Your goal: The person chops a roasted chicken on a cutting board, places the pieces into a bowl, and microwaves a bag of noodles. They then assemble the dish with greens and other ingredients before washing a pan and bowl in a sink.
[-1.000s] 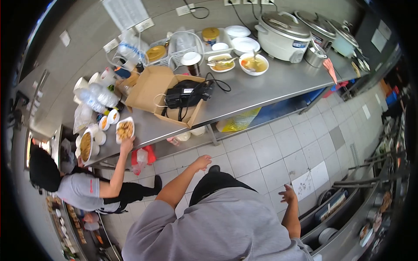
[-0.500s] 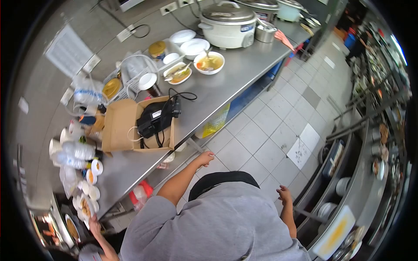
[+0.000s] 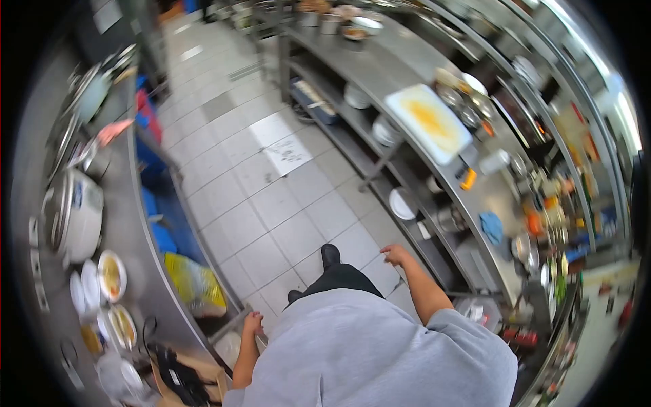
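Note:
My left hand (image 3: 253, 324) hangs beside the left steel counter, loosely curled with fingers slightly apart and nothing in it. A yellow bag (image 3: 194, 285) on the shelf under that counter is closest to it. Out in front of my body, on the right, my right hand (image 3: 393, 255) is empty too, its fingers apart. It is near the lower shelf of the right steel table (image 3: 380, 74). A white cutting board (image 3: 420, 102) with an orange-yellow stain lies on that table, close to a black and yellow tool (image 3: 468, 178) and a blue cloth (image 3: 491, 227).
A tiled floor (image 3: 224, 197) runs forward between the two counters. On the left stand a rice cooker (image 3: 85, 217), a bowl of soup (image 3: 112, 275) and an opened cardboard box (image 3: 215, 376) with black equipment. White plates (image 3: 402, 203) sit on the right-hand lower shelf.
My view and body have turned right, so the left counter has shifted to the left edge and the right table now shows widely. The other person at lower left is out of view.

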`<control>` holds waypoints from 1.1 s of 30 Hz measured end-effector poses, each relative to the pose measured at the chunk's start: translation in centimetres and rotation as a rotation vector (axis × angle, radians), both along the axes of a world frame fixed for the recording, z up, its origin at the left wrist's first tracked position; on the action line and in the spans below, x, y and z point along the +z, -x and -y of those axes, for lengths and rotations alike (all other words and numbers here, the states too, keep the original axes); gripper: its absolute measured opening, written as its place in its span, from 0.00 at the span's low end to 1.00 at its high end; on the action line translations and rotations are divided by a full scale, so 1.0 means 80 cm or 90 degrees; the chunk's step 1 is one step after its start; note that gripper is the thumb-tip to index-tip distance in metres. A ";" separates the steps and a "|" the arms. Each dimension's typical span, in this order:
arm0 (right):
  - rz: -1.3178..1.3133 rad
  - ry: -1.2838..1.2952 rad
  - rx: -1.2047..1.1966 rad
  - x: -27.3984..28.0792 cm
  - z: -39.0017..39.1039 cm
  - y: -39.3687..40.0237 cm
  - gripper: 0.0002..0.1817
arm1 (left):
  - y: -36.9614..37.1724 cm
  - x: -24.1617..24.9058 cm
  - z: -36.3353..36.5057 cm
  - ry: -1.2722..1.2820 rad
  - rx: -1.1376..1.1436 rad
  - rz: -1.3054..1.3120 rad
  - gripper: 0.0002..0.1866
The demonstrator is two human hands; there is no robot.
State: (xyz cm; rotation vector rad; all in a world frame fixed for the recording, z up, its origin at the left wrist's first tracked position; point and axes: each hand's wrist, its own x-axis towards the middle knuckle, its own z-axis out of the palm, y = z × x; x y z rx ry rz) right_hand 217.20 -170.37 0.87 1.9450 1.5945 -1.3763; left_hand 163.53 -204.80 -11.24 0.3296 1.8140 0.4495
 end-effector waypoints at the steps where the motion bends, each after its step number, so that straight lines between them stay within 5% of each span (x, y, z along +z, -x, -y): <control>1: 0.035 -0.019 0.005 0.012 0.010 -0.022 0.30 | 0.004 0.007 -0.015 -0.002 -0.038 -0.009 0.23; 3: 0.109 -0.049 0.013 0.044 0.037 -0.061 0.35 | 0.013 0.013 -0.047 -0.015 -0.097 -0.022 0.24; 5: 0.085 -0.135 -0.175 0.020 0.044 -0.125 0.43 | 0.021 0.016 -0.091 -0.021 -0.115 -0.020 0.25; 11: 0.229 -0.575 -0.493 0.063 0.016 -0.342 0.46 | 0.019 0.016 -0.251 0.012 -0.125 0.027 0.27; 16: 0.396 -0.692 -0.668 0.113 -0.054 -0.483 0.47 | -0.077 0.075 -0.427 -0.029 -0.205 -0.020 0.25; 17: 0.487 -0.619 -0.560 0.107 -0.070 -0.502 0.43 | -0.103 0.084 -0.457 -0.041 -0.210 -0.018 0.25; 20: 0.349 -0.444 -0.519 0.121 -0.105 -0.541 0.37 | -0.180 0.112 -0.537 -0.082 -0.275 -0.003 0.24; 23: 0.360 -0.566 -0.568 0.145 -0.141 -0.625 0.32 | -0.266 0.160 -0.614 -0.125 -0.323 0.005 0.22; 25: 0.327 -0.706 -0.647 0.221 -0.188 -0.647 0.29 | -0.304 0.177 -0.658 -0.145 -0.358 0.025 0.22; 28: 0.396 -0.670 -0.581 0.270 -0.275 -0.719 0.28 | -0.354 0.229 -0.712 -0.131 -0.436 0.019 0.23; 31: 0.515 -0.550 -0.465 0.260 -0.358 -0.768 0.30 | -0.375 0.250 -0.755 -0.114 -0.482 0.015 0.25; 33: 0.447 -0.427 -0.369 0.165 -0.415 -0.836 0.30 | -0.390 0.264 -0.772 -0.111 -0.468 0.017 0.26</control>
